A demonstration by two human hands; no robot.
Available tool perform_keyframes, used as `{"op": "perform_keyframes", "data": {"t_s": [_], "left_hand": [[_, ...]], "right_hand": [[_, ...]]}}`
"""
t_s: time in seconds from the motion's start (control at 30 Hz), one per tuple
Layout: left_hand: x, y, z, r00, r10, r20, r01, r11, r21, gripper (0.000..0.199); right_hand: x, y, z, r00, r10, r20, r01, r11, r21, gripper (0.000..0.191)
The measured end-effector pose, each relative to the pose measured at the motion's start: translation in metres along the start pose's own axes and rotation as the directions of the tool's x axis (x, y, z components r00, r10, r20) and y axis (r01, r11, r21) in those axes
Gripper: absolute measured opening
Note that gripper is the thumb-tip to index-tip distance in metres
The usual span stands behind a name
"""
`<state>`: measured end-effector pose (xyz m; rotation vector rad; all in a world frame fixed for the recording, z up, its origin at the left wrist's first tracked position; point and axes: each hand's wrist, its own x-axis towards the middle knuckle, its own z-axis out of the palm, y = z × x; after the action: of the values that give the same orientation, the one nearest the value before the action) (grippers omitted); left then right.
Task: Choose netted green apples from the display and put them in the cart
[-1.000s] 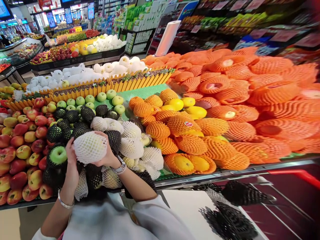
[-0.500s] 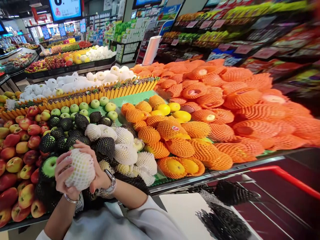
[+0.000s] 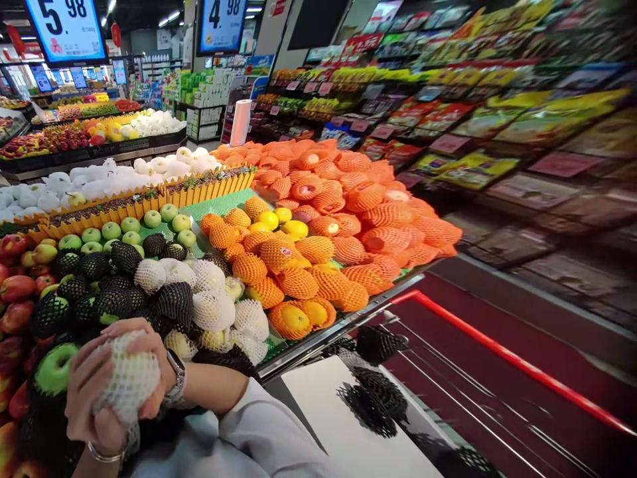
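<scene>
Both hands are wrapped around a pale round fruit in a white foam net [image 3: 133, 380], its exact kind hidden by the sleeve. My left hand [image 3: 85, 392], with a bracelet at the wrist, cups it from the left. From the right, my right hand [image 3: 158, 355], wearing a watch, closes over its top and side. Just left of the hands lies a green apple [image 3: 56, 368] in a black net. Beyond are black-netted fruits [image 3: 112, 304] and more white-netted fruits [image 3: 213, 309], heaped on the display.
Orange-netted fruits [image 3: 318, 249] fill the right of the stand, with red apples [image 3: 17, 289] at left. A white board [image 3: 311, 392] holding loose black nets [image 3: 373, 401] lies at lower right, beside a cart's red handle [image 3: 497, 352]. Snack shelves [image 3: 472, 133] stand behind.
The view has swung to the right, so the display sits further left and more of the cart shows. My right hand has slid further over the netted fruit; both hands still hold it.
</scene>
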<state>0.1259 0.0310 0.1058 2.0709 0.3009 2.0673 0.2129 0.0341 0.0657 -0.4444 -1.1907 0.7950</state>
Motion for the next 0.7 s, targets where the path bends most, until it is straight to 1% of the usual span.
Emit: {"op": "perform_keyframes", "data": {"t_s": [0.03,0.07,0.1,0.13,0.17,0.2,0.23,0.27,0.3,0.33,0.37,0.4,0.43,0.47,0.5,0.57,0.6,0.63,0.67,0.7], "left_hand": [[0.002,-0.004,0.006,0.998,-0.064,0.002,0.064,0.997,-0.031,0.037],[0.004,-0.008,0.011,0.993,-0.118,0.0,0.118,0.991,-0.055,0.048],[0.004,-0.013,0.015,0.99,-0.142,-0.016,0.141,0.988,-0.07,0.058],[0.001,-0.019,0.018,0.989,-0.135,-0.053,0.131,0.989,-0.069,0.064],[-0.004,-0.024,0.02,0.99,-0.111,-0.09,0.107,0.993,-0.043,0.065],[-0.011,-0.029,0.021,0.991,-0.104,-0.089,0.105,0.995,0.001,0.064],[-0.022,-0.032,0.021,0.99,-0.119,-0.069,0.122,0.992,0.042,0.062],[-0.034,-0.033,0.022,0.985,-0.17,-0.019,0.171,0.983,0.07,0.059],[-0.047,-0.033,0.023,0.969,-0.234,0.085,0.226,0.97,0.094,0.055],[-0.061,-0.031,0.025,0.942,-0.266,0.206,0.247,0.962,0.115,0.05],[-0.075,-0.027,0.028,0.899,-0.257,0.355,0.225,0.966,0.127,0.044],[-0.089,-0.023,0.032,0.836,-0.201,0.511,0.159,0.979,0.125,0.039],[-0.101,-0.019,0.037,0.749,-0.134,0.649,0.077,0.99,0.116,0.037],[-0.112,-0.014,0.042,0.63,-0.083,0.772,0.001,0.994,0.105,0.037],[-0.121,-0.01,0.048,0.509,-0.05,0.86,-0.062,0.994,0.094,0.037],[-0.135,-0.003,0.059,0.29,-0.05,0.956,-0.133,0.987,0.092,0.037],[-0.14,0.0,0.065,0.186,-0.072,0.98,-0.154,0.983,0.101,0.044],[-0.144,0.003,0.07,0.102,-0.099,0.99,-0.174,0.978,0.116,0.05],[-0.146,0.006,0.075,0.042,-0.135,0.99,-0.193,0.971,0.141,0.051],[-0.147,0.009,0.08,0.012,-0.18,0.984,-0.206,0.962,0.179,0.047]], "right_hand": [[0.003,-0.004,0.001,0.994,-0.074,-0.084,0.077,0.996,0.033,0.066],[0.005,-0.008,0.002,0.977,-0.12,-0.176,0.135,0.988,0.076,0.066],[0.008,-0.012,0.002,0.955,-0.122,-0.271,0.163,0.977,0.137,0.065],[0.012,-0.015,0.0,0.932,-0.07,-0.355,0.155,0.963,0.219,0.062],[0.015,-0.018,-0.003,0.908,0.024,-0.419,0.12,0.942,0.314,0.06],[0.019,-0.021,-0.007,0.878,0.132,-0.461,0.074,0.913,0.402,0.061],[0.023,-0.024,-0.014,0.838,0.217,-0.501,0.051,0.883,0.467,0.063],[0.026,-0.028,-0.022,0.796,0.269,-0.542,0.049,0.864,0.501,0.065],[0.03,-0.033,-0.032,0.756,0.285,-0.589,0.071,0.859,0.507,0.066],[0.034,-0.04,-0.042,0.719,0.264,-0.643,0.114,0.867,0.485,0.066],[0.037,-0.046,-0.052,0.679,0.219,-0.701,0.172,0.881,0.442,0.066],[0.039,-0.054,-0.063,0.636,0.167,-0.754,0.228,0.892,0.389,0.066],[0.042,-0.061,-0.073,0.596,0.122,-0.794,0.273,0.899,0.343,0.065],[0.044,-0.067,-0.082,0.56,0.08,-0.825,0.306,0.905,0.295,0.065],[0.046,-0.071,-0.092,0.528,0.04,-0.848,0.327,0.912,0.246,0.065],[0.049,-0.075,-0.109,0.475,-0.029,-0.879,0.346,0.925,0.157,0.069],[0.05,-0.074,-0.118,0.45,-0.066,-0.891,0.344,0.933,0.105,0.072],[0.051,-0.072,-0.128,0.423,-0.098,-0.901,0.341,0.938,0.058,0.076],[0.052,-0.068,-0.138,0.407,-0.134,-0.903,0.314,0.95,0.001,0.079],[0.053,-0.065,-0.149,0.408,-0.168,-0.897,0.268,0.962,-0.058,0.082]]}}
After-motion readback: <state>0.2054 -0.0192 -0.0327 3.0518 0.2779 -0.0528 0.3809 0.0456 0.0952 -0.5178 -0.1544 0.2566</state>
